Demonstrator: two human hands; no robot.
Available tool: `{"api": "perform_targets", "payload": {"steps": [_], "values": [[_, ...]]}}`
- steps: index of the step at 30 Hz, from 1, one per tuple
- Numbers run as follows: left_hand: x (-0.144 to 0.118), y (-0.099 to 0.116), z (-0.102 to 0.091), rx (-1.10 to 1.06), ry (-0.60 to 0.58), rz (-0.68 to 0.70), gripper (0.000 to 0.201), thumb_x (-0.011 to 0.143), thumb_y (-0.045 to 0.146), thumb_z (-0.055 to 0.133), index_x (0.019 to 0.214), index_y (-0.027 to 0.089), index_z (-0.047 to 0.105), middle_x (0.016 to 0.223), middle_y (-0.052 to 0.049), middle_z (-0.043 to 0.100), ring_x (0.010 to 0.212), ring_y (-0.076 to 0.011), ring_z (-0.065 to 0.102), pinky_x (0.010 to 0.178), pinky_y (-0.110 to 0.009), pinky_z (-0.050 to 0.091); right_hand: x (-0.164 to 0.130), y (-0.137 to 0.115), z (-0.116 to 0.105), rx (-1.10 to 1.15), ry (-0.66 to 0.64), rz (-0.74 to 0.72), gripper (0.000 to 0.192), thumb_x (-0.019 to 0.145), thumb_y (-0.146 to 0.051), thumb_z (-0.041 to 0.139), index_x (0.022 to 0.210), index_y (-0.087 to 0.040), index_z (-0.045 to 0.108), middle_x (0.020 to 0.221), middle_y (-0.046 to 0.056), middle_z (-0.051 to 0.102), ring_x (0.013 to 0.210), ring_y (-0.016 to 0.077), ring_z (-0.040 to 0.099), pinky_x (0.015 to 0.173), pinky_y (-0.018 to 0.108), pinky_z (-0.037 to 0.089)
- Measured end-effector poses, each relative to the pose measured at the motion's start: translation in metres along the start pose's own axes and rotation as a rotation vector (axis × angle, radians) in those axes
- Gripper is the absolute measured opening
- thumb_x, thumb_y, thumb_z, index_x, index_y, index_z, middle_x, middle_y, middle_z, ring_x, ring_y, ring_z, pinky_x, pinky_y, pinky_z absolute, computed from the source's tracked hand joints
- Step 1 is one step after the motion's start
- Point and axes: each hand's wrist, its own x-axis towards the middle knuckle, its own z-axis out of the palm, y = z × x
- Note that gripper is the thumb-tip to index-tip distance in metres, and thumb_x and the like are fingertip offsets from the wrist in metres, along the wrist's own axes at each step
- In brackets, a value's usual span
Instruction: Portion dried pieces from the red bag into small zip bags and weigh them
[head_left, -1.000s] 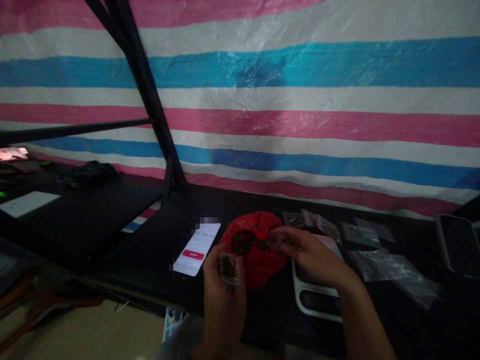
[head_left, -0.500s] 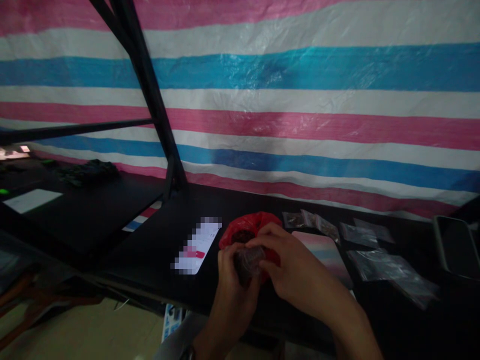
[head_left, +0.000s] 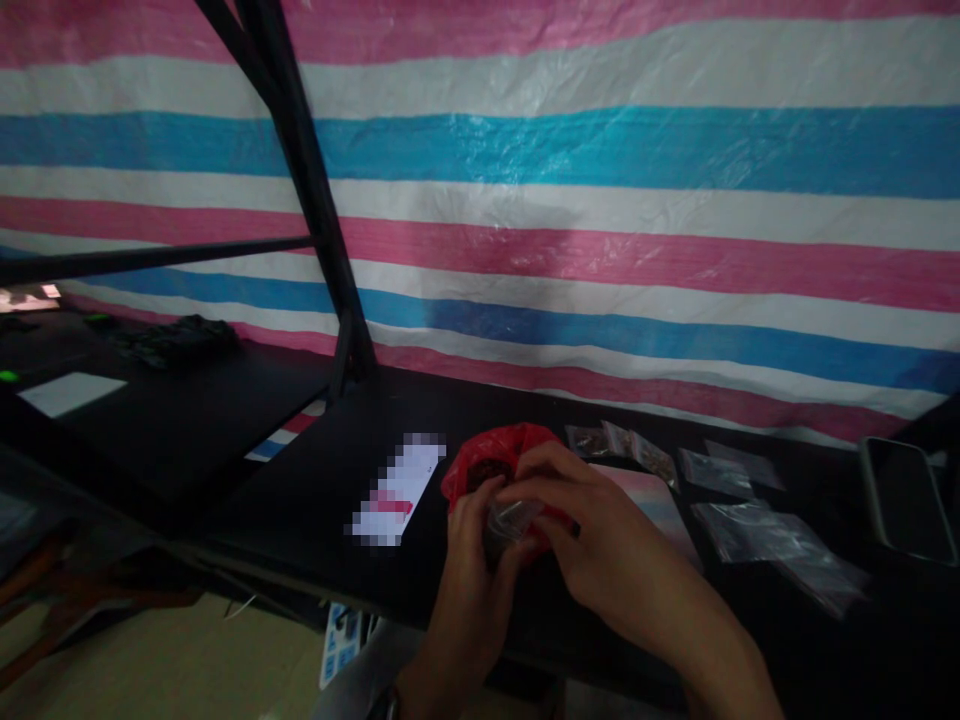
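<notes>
Both forearms reach forward and converge. The left hand (head_left: 471, 535) and right hand (head_left: 581, 525) meet, fingers (head_left: 525, 490) curled, pinching together.

A makeshift packing stall or small workshop, dimly lit. A striped pink, blue and white tarp (head_left: 600, 200) fills the upper frame as a wall. A black metal frame (head_left: 315, 220) rises at upper left. Along the lower frame a black worktop (head_left: 315, 500) carries small clear bags (head_left: 757, 530) and a red bag (head_left: 499, 455).

Both hands (head_left: 525, 530) have closed together on the small clear bag (head_left: 510, 520) (earlier held apart) before the red bag (head_left: 480, 462).
</notes>
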Motion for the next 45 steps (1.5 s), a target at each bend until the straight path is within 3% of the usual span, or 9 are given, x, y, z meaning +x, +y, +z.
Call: {"api": "perform_targets", "payload": {"steps": [10, 14, 18, 25, 33, 36, 39, 41, 45], "values": [[0.003, -0.006, 0.002, 0.041, 0.226, 0.196, 0.042, 0.093, 0.032, 0.074, 0.133, 0.031, 0.06, 0.125, -0.007, 0.071, 0.116, -0.0275, 0.068, 0.101, -0.046, 0.055, 0.003, 0.036, -0.009, 0.027, 0.381, 0.088, 0.035, 0.092, -0.011, 0.071, 0.122, -0.028, 0.075, 0.117, 0.004, 0.072, 0.107, 0.0203, 0.069, 0.099, 0.035, 0.053], [0.002, -0.005, 0.003, 0.052, 0.261, 0.321, 0.041, 0.096, 0.036, 0.072, 0.135, 0.031, 0.06, 0.129, -0.007, 0.07, 0.117, -0.0259, 0.068, 0.098, -0.04, 0.057, 0.014, 0.061, 0.009, -0.076, 0.251, 0.241, 0.029, 0.091, -0.013, 0.073, 0.118, -0.021, 0.076, 0.12, 0.01, 0.075, 0.112, 0.0273, 0.07, 0.104, 0.045, 0.051], [0.0, -0.002, 0.004, -0.021, 0.244, 0.315, 0.045, 0.102, 0.048, 0.063, 0.142, 0.029, 0.056, 0.129, -0.009, 0.07, 0.114, -0.0238, 0.069, 0.097, -0.036, 0.056, 0.019, 0.067, 0.023, -0.013, 0.221, 0.213, 0.034, 0.093, -0.02, 0.073, 0.126, -0.021, 0.074, 0.131, 0.011, 0.072, 0.123, 0.0284, 0.067, 0.112, 0.046, 0.047], [0.006, 0.016, 0.0, -0.307, 0.083, 0.143, 0.056, 0.106, 0.062, 0.047, 0.149, 0.026, 0.052, 0.131, -0.01, 0.07, 0.123, -0.0257, 0.068, 0.107, -0.04, 0.054, 0.005, 0.036, 0.0, 0.402, 0.044, 0.155, 0.023, 0.099, -0.03, 0.066, 0.117, -0.025, 0.078, 0.117, 0.003, 0.081, 0.107, 0.0194, 0.074, 0.096, 0.031, 0.056], [-0.006, 0.026, -0.011, -0.174, 0.237, 0.04, 0.053, 0.105, 0.059, 0.053, 0.149, 0.03, 0.054, 0.121, -0.006, 0.074, 0.11, -0.0219, 0.072, 0.092, -0.032, 0.06, -0.014, 0.066, -0.028, 0.01, 0.176, 0.315, 0.019, 0.093, -0.017, 0.066, 0.105, -0.02, 0.081, 0.104, 0.007, 0.082, 0.092, 0.0209, 0.072, 0.089, 0.035, 0.054], [-0.011, 0.039, 0.004, -0.183, 0.144, 0.095, 0.046, 0.105, 0.058, 0.053, 0.142, 0.03, 0.058, 0.121, -0.006, 0.076, 0.113, -0.0216, 0.073, 0.091, -0.031, 0.061, -0.03, 0.062, -0.05, 0.187, -0.004, 0.255, 0.023, 0.094, -0.029, 0.07, 0.114, -0.022, 0.079, 0.107, 0.004, 0.081, 0.088, 0.0183, 0.071, 0.081, 0.031, 0.056], [-0.001, 0.05, 0.034, -0.173, -0.113, 0.101, 0.045, 0.106, 0.06, 0.048, 0.135, 0.027, 0.06, 0.127, -0.01, 0.074, 0.125, -0.0243, 0.069, 0.099, -0.036, 0.06, -0.043, 0.059, -0.063, 0.413, -0.054, 0.187, 0.033, 0.095, -0.036, 0.071, 0.125, -0.024, 0.075, 0.115, 0.005, 0.079, 0.095, 0.0179, 0.072, 0.084, 0.031, 0.057], [0.011, 0.051, 0.057, -0.154, -0.278, 0.111, 0.049, 0.107, 0.062, 0.042, 0.138, 0.027, 0.057, 0.139, -0.012, 0.067, 0.132, -0.0246, 0.064, 0.112, -0.042, 0.053, -0.046, 0.065, -0.066, 0.499, 0.036, 0.19, 0.033, 0.093, -0.041, 0.073, 0.121, -0.023, 0.075, 0.111, 0.005, 0.079, 0.094, 0.0177, 0.072, 0.085, 0.031, 0.057], [0.031, 0.041, 0.097, -0.084, -0.377, 0.214, 0.047, 0.11, 0.056, 0.037, 0.141, 0.028, 0.058, 0.147, -0.013, 0.058, 0.142, -0.0241, 0.054, 0.125, -0.046, 0.04, -0.052, 0.09, -0.065, 0.517, 0.291, 0.304, 0.033, 0.088, -0.048, 0.077, 0.105, -0.02, 0.079, 0.094, 0.004, 0.08, 0.084, 0.0181, 0.07, 0.081, 0.032, 0.055]]}}
